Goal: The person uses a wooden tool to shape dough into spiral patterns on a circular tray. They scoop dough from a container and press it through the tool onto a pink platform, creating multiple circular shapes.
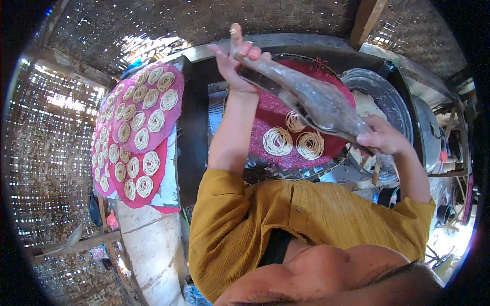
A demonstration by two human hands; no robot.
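Observation:
A long, cloudy plastic bag (311, 94), smeared with pale paste, stretches slantwise between my two hands. My left hand (240, 61) grips its far-left end with some fingers curled over it and the index finger pointing up. At the other end, my right hand (383, 135) is closed round the bag near a basin. Beneath the bag lies a round pink-red cloth (260, 120) with three coils of thin pale dough strands; the nearest-left dough coil (277, 141) shows whole, while the bag partly covers the far one.
To the left, overlapping pink cloths (148, 84) carry many more coils on a ledge. A grey basin (400, 102) with pale dough or batter and a wooden stick (376, 171) stands at the right. A lidded metal pot (426, 132) sits beyond it. Woven bamboo walls (56, 143) enclose the space.

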